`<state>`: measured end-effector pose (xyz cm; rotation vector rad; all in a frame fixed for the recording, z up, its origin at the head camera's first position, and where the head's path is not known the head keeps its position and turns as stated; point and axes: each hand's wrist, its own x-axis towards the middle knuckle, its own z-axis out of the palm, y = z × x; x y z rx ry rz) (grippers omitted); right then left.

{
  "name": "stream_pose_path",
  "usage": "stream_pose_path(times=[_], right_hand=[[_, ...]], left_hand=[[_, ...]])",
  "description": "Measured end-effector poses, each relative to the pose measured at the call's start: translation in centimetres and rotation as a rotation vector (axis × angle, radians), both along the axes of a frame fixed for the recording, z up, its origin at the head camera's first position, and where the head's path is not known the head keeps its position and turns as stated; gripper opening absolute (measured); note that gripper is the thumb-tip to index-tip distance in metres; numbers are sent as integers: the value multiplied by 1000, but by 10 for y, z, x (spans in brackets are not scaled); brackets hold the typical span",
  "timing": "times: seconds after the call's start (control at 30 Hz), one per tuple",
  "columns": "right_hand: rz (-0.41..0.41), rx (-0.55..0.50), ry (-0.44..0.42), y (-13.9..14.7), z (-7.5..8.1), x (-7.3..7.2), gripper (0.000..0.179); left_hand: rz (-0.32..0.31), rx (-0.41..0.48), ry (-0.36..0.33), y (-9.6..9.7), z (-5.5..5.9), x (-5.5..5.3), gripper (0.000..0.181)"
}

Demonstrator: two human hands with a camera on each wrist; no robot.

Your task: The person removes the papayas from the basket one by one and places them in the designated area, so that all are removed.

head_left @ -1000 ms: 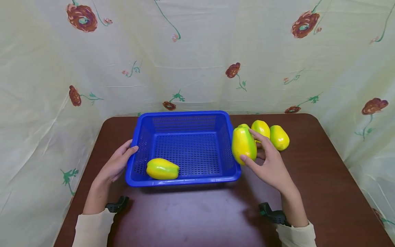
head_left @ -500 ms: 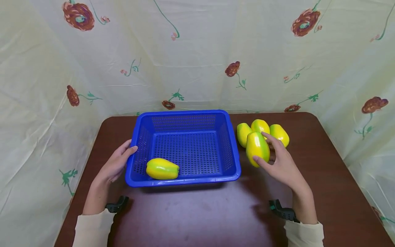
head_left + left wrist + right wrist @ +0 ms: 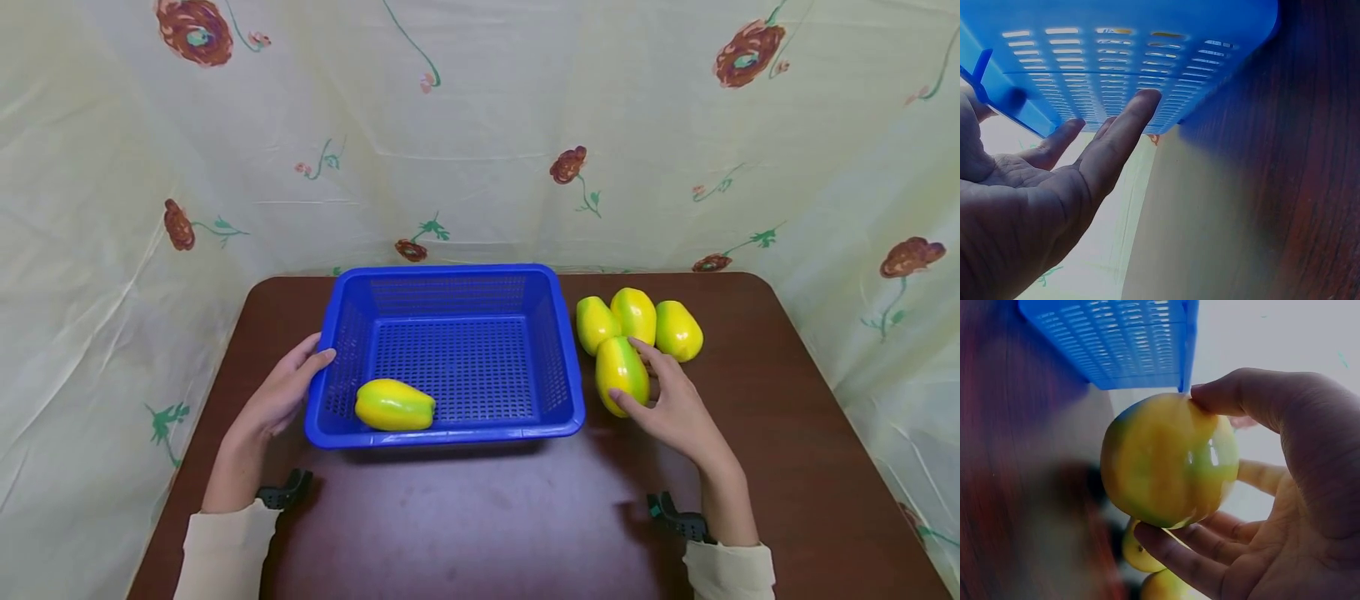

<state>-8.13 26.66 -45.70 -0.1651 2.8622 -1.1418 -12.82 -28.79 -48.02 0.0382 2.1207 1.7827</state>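
Brown-red flowers dot the pale cloth point(image 3: 480, 117) that hangs behind my dark worktop point(image 3: 450, 525). My right hand point(image 3: 670, 408) holds a yellow-green fruit point(image 3: 619, 373), with my thumb on one side and my fingers spread round the other. It is just to the right of the blue basket point(image 3: 450, 437), and I cannot tell if its bottom touches the worktop. It looks hard and won't squash, I think, but its shiny skin could be slippery. I guess the fat middle is the best place to hold it. I can't tell if it is heavy. My left hand point(image 3: 281, 390) is well away from my right one and grips the left side of the basket, thumb on the rim and fingers on the outside wall. That wall is thin and full of holes, so the basket may be light and bend a little. One more fruit point(image 3: 393, 406) lies on its side inside, near the front left corner. Three other fruits point(image 3: 633, 315) sit close together behind my held one and crowd it. The basket's right wall stands between the held fruit and the inside.
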Motion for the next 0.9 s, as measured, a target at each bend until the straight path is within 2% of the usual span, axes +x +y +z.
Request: stream_pose_path(times=[0.3,0.6,0.9], right_hand=[[1,55,-5,1,-1,1,84],[20,93,-54,7,-5,8,84],[33,89,-58,4,-7,2,83]], left_hand=[[-4,-16,12,0,2,1,71],[-5,-2,-11,7,-3,8,69],[12,-27,2,3,2,2,71]])
